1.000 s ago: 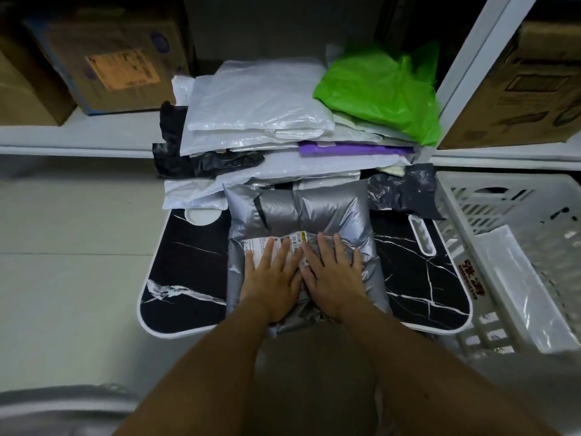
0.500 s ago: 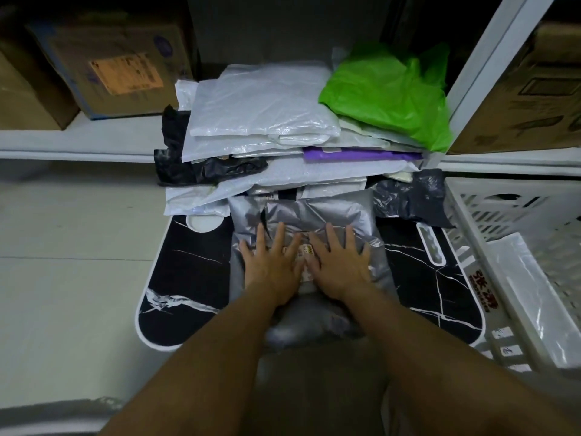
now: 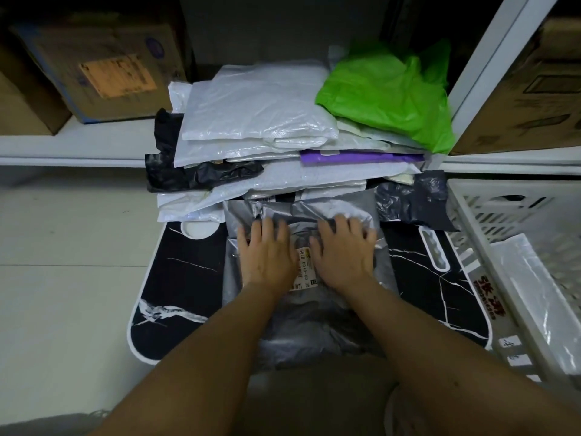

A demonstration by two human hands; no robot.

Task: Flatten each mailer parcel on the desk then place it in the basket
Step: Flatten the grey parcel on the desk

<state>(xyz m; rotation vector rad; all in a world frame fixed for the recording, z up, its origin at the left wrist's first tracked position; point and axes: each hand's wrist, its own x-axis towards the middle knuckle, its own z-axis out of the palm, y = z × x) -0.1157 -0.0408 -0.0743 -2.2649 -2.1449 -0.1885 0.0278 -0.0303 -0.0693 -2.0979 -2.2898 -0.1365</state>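
Note:
A grey mailer parcel (image 3: 314,322) with a white label lies on the black marble-patterned desk (image 3: 185,278). My left hand (image 3: 267,253) and my right hand (image 3: 344,251) press flat on its far half, palms down, fingers spread, a label strip showing between them. Behind it rises a pile of mailers (image 3: 257,121): white, black, purple and a green bag (image 3: 386,96). The white slatted basket (image 3: 471,234) stands to the right of the desk and holds a clear-wrapped white parcel (image 3: 531,297).
Cardboard boxes (image 3: 103,70) sit on a white shelf at the back left, another box (image 3: 528,89) at the back right. A dark crumpled mailer (image 3: 412,199) lies between the desk and the basket. Pale tiled floor (image 3: 69,294) stretches to the left.
Both hands have slid away from me along the grey mailer, from its near-middle to its far half, and have moved apart, uncovering the label.

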